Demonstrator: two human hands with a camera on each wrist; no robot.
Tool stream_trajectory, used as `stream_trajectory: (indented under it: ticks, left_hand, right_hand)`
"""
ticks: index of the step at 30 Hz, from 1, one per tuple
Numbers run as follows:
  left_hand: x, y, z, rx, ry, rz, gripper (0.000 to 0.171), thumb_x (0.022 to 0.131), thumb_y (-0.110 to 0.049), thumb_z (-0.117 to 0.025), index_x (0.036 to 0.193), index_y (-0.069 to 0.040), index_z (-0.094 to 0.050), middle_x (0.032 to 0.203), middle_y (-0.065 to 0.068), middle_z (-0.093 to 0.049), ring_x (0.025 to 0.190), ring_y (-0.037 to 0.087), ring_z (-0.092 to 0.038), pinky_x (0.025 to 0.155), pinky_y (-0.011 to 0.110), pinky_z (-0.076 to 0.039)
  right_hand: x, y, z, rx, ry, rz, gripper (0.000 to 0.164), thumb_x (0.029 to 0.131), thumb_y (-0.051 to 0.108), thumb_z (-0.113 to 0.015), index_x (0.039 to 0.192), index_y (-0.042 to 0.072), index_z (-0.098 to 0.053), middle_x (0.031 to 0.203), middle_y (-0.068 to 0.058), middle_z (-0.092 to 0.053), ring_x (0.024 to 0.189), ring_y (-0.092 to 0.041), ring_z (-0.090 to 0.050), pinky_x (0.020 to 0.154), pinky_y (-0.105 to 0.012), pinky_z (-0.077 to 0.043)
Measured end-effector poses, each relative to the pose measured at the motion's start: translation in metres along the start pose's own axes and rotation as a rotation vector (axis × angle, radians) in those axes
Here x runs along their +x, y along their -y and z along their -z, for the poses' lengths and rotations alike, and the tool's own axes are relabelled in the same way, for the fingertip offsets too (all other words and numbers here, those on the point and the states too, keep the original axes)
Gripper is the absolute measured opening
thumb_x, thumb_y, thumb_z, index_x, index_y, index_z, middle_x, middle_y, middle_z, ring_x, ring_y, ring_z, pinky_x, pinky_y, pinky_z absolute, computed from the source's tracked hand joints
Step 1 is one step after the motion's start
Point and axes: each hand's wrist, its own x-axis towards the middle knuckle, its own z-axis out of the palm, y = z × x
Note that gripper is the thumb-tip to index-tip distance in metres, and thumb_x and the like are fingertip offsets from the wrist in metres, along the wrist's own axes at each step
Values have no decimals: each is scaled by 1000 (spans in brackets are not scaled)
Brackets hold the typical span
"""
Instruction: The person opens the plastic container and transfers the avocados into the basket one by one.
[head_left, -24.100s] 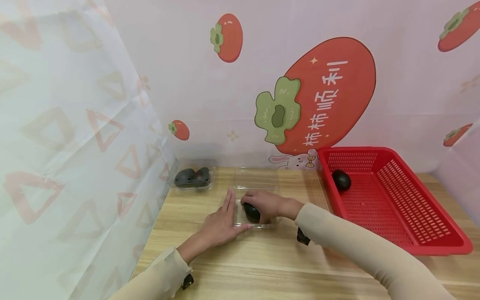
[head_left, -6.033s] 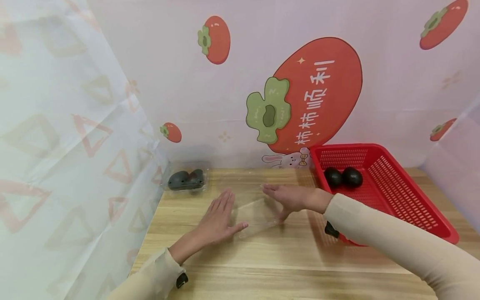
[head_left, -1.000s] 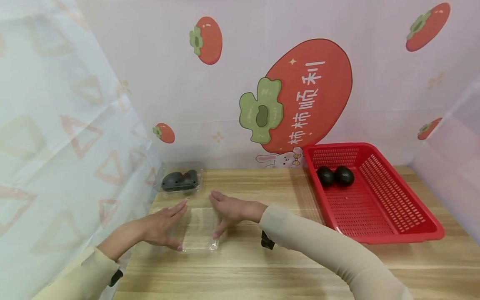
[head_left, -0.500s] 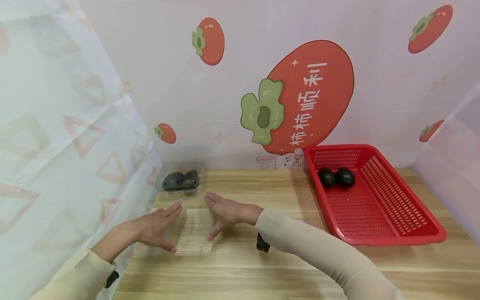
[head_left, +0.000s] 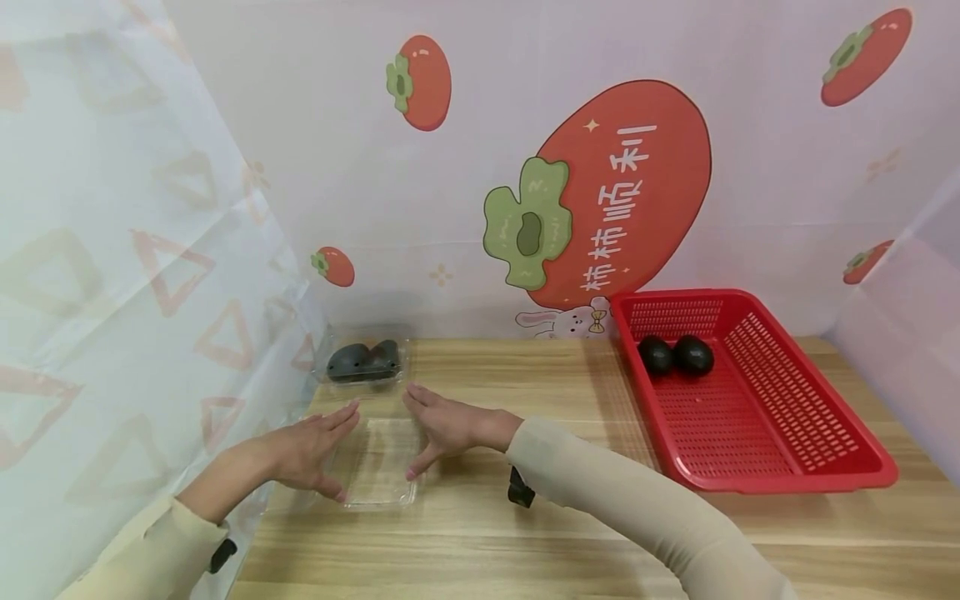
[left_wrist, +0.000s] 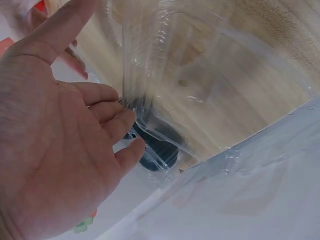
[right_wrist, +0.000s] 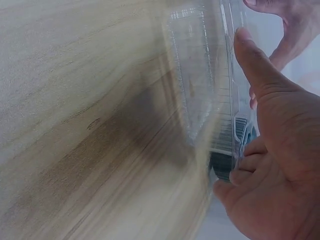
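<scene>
A clear plastic clamshell box (head_left: 378,475) stands on the table near its left side, with bare wood showing through it. My left hand (head_left: 309,450) is at the box's left side, fingers extended and thumb apart, the thumb tip at the front left corner. Across from it, my right hand (head_left: 453,425) flanks the right side with spread thumb and fingers. In the right wrist view, the thumb (right_wrist: 257,62) lies along the box's rim. The left wrist view shows the palm turned toward the clear plastic (left_wrist: 215,85), its fingers slightly bent. Neither hand is curled round the box.
Behind the box, against the wall, another clear box (head_left: 405,358) holds dark, rounded fruits (head_left: 363,361). A red perforated basket (head_left: 750,483) stands at the right with two glossy black egg-shaped fruits (head_left: 693,356) in its far left corner. White printed sheeting (head_left: 150,333) borders the table's left edge.
Since 24 seconds ago, a dark fruit has left the open box and a second one lies in the basket. Over the last seconds, both hands and the box have moved left.
</scene>
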Motion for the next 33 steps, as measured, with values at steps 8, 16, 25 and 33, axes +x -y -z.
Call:
stream_trajectory:
  ticks: [8,16,25,33]
  left_hand:
    - [2,-2,11,33,-10,8,105,87,-47,-85,157,15,-36,166,34,-31,140,60,-44,114,68,-35]
    - [9,1,36,23,-80,39,85,102,-52,-67,158,7,-42,162,30,-40,140,49,-51,110,62,-44]
    - [31,38,55,-216,-425,152,82,109,-38,-60,154,23,-30,157,46,-33,147,64,-27,117,70,-29]
    - [45,67,61,-465,-382,363,91,111,-44,-47,157,25,-10,161,49,-15,150,63,-19,121,67,-24]
  right_hand:
    - [3,1,4,3,-77,12,113,95,58,-75,167,-6,-16,175,-25,-12,163,-35,-16,129,-39,-21]
    - [13,-2,15,122,-276,-29,88,101,48,-71,162,-2,-35,165,-21,-42,150,-32,-45,122,-40,-38]
    - [28,-15,30,478,-331,-180,85,104,49,-65,164,-2,-32,167,-22,-39,152,-37,-41,121,-50,-38]
    - [40,-30,31,754,-305,-284,92,105,54,-60,167,-2,-22,172,-21,-28,158,-36,-31,122,-53,-35]
